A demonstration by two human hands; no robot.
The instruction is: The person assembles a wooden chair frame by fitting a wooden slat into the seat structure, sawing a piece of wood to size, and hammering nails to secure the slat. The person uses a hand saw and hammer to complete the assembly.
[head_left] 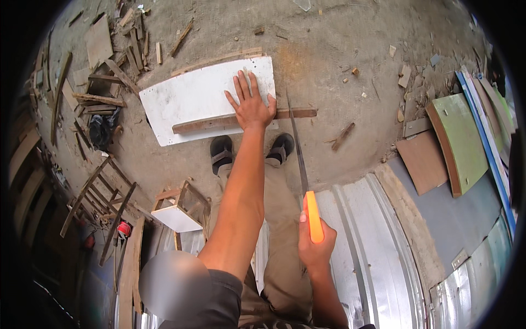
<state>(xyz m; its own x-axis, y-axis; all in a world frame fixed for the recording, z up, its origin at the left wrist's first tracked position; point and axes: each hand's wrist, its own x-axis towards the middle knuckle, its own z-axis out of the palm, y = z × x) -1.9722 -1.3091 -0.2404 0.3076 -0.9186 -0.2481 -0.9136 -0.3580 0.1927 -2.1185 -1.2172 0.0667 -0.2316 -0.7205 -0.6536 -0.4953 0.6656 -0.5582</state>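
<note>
My right hand [316, 242] is closed around the orange handle of a hand saw [297, 143]. Its long dark blade reaches away from me and crosses a brown wooden strip [205, 124] near the strip's right end. That strip lies across a white board [205, 90] and juts out past the board's right edge. My left hand [252, 105] lies flat with fingers spread, the palm over the strip and the fingertips on the board. Whether the saw teeth have cut into the wood is too small to tell.
My shoes [221, 152] stand just before the board. Wood scraps [133, 46] litter the dirt floor at far left. A small wooden stool [178, 211] and a slatted wooden frame [101, 192] are at left. Metal sheeting [364, 241] and leaning panels [459, 140] stand at right.
</note>
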